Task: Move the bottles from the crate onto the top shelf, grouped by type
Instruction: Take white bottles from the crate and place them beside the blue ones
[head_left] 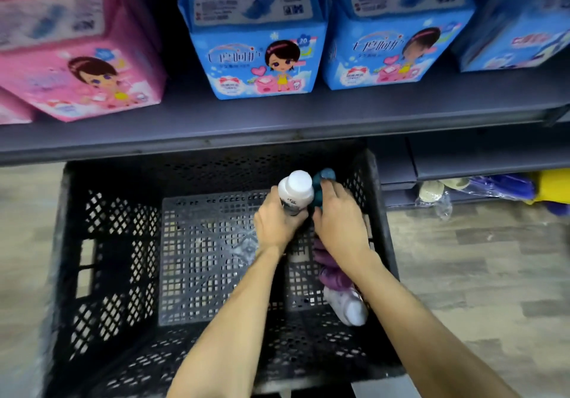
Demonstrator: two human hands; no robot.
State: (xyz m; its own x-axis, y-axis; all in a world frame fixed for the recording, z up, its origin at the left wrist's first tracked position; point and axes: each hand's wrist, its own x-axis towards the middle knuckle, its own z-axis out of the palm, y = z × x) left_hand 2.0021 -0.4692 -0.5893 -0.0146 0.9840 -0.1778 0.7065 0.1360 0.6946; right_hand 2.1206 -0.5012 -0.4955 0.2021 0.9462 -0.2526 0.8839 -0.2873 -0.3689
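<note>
Both my hands are inside a black lattice crate (pixel 108 243) on the floor, near its far right corner. My left hand (pixel 276 225) grips a white bottle (pixel 295 189) with a white cap, held upright. My right hand (pixel 339 215) grips a teal bottle (pixel 322 186) right beside it. Under my right forearm lie a purple bottle (pixel 331 271) and another white bottle (pixel 348 306) against the crate's right wall.
A dark grey shelf (pixel 277 120) overhangs the crate's far side. It carries pink packs (pixel 77 58) at left and blue packs (pixel 256 36) at centre and right. Lower shelf boards and bagged goods (pixel 493 186) sit at right. Wood-look floor surrounds the crate.
</note>
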